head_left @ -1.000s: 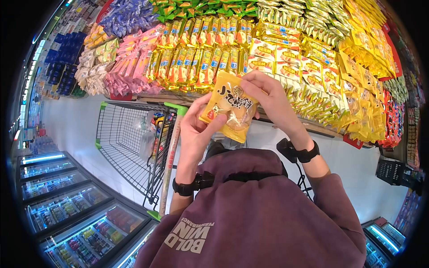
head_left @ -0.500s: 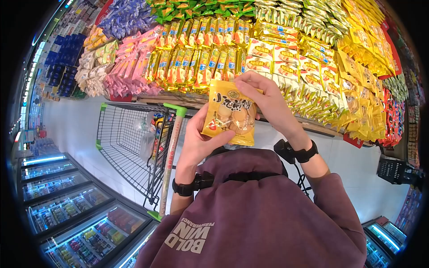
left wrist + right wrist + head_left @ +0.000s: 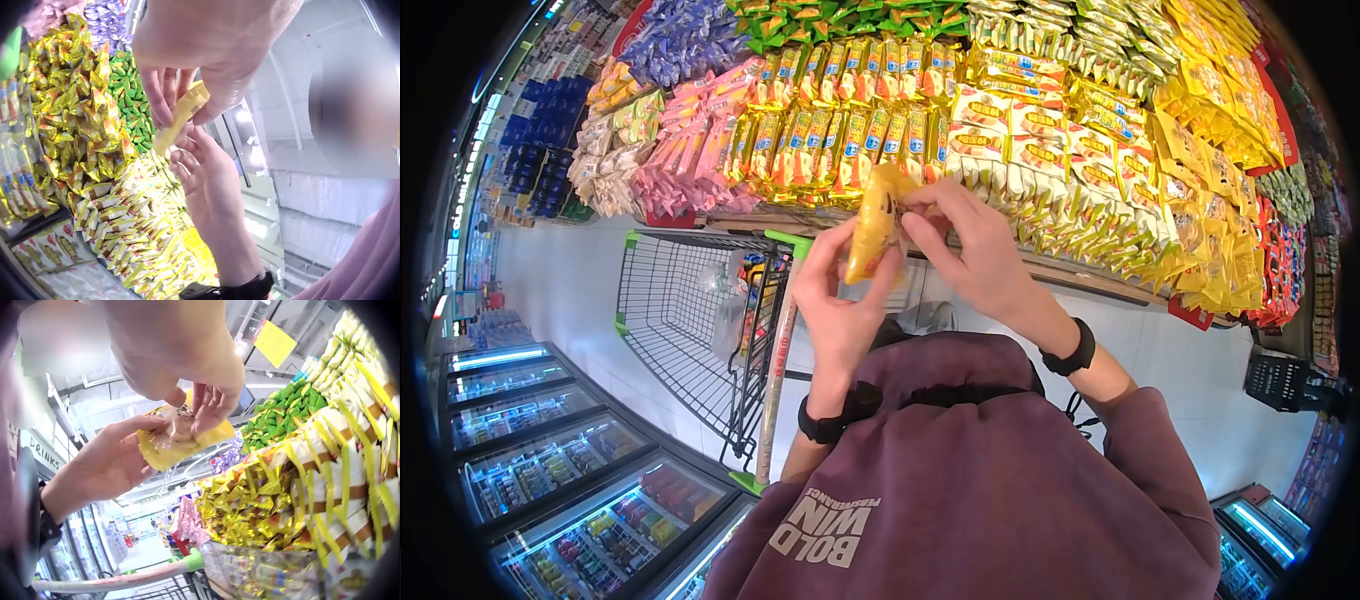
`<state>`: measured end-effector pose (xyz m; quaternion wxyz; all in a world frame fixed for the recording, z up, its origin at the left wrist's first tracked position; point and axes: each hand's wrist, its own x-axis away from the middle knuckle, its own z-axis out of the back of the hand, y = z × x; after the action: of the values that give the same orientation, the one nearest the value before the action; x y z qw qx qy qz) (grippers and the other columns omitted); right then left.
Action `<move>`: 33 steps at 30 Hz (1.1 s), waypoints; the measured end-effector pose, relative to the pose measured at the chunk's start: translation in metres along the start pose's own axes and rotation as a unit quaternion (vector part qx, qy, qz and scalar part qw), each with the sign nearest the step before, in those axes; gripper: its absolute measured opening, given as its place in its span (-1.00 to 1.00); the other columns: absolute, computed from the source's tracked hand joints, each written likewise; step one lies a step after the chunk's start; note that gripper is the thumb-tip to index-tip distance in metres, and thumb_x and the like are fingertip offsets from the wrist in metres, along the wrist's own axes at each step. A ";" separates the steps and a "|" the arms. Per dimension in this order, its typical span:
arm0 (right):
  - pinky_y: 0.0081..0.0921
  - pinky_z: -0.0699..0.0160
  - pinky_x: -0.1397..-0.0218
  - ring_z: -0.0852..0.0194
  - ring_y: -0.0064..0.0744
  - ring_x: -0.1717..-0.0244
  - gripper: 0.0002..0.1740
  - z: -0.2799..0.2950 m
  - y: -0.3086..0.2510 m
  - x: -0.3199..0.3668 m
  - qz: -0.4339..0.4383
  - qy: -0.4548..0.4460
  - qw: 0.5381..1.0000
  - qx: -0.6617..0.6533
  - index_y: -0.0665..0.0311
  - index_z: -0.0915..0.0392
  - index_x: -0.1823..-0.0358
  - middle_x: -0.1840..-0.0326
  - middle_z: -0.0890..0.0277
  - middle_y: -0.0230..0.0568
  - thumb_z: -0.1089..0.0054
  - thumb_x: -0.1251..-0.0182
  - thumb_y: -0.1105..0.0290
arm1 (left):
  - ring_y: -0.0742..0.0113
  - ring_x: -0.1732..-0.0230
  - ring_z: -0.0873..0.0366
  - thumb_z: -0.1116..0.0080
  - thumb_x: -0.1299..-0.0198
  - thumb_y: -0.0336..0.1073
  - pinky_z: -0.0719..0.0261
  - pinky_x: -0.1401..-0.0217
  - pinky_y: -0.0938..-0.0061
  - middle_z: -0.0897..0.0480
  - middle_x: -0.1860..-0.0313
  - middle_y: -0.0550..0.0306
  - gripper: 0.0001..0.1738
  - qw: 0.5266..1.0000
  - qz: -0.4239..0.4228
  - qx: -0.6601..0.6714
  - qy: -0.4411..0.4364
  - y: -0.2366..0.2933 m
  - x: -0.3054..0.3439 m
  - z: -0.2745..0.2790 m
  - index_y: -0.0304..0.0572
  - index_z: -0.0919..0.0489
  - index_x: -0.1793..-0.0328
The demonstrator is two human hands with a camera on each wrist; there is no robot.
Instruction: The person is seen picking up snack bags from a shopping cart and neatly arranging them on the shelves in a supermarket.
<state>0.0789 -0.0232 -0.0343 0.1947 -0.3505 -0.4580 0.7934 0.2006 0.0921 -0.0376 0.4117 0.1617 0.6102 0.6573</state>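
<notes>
A yellow biscuit packet (image 3: 874,222), with a clear window showing round biscuits in the right wrist view, is raised between both hands in front of the chest. In the head view it is turned nearly edge-on. My left hand (image 3: 840,290) holds it from the left, thumb on one face and fingers behind (image 3: 165,94). The curled thumb and fingers of my right hand (image 3: 975,245) pinch at its printed face, near the upper right side; from the right wrist, the fingertips of that hand (image 3: 206,415) overlap the packet's print.
A shopping cart (image 3: 685,290) with a few packed goods stands to the left, its handle (image 3: 782,350) close to my left forearm. Ahead, a long display holds gold packets (image 3: 840,150), white packets (image 3: 1040,125) and yellow packets (image 3: 1210,220). Glass freezers (image 3: 590,470) line the left rear.
The packet has turned from facing the head camera to nearly edge-on and shifted slightly left. My right hand has moved from its top corner to its printed face.
</notes>
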 end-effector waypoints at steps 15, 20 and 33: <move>-0.56 -0.49 -0.08 -0.48 -0.63 -0.02 -0.63 0.000 0.006 0.002 -0.155 -0.010 0.935 -0.320 0.33 -0.38 -0.25 -0.08 -0.55 -0.29 -0.03 -0.57 0.29 | 0.04 -0.23 -0.57 -0.45 0.02 -0.48 -0.49 -0.27 0.28 -0.65 -0.17 -0.06 -0.45 0.960 -0.217 -0.176 0.021 0.009 -0.011 -0.001 -0.26 -0.61 -0.18; -0.53 -0.48 -0.16 -0.47 -0.60 -0.10 -0.61 0.002 -0.001 -0.003 -0.148 -0.031 0.929 -0.339 0.30 -0.33 -0.28 -0.15 -0.52 -0.29 -0.06 -0.55 0.30 | 0.37 -0.05 -0.64 -0.44 -0.03 -0.56 -0.59 -0.08 0.51 -0.71 0.00 -0.05 -0.38 0.989 0.019 0.141 0.046 0.023 -0.008 -0.008 -0.38 -0.48 -0.27; -0.48 -0.39 -0.32 -0.38 -0.54 -0.28 -0.54 -0.019 -0.001 -0.015 -0.220 -0.029 0.827 -0.516 0.25 -0.19 -0.40 -0.28 -0.43 -0.29 0.02 -0.59 0.31 | 0.45 0.01 -0.62 -0.39 -0.05 -0.64 -0.56 -0.10 0.58 -0.67 -0.01 0.01 -0.45 0.987 0.010 0.158 0.020 0.025 -0.022 0.004 -0.45 -0.54 -0.23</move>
<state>0.1027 -0.0208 -0.0341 0.1408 -0.2665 -0.8712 0.3874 0.2080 0.0802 -0.0070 0.3618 0.2175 0.7128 0.5601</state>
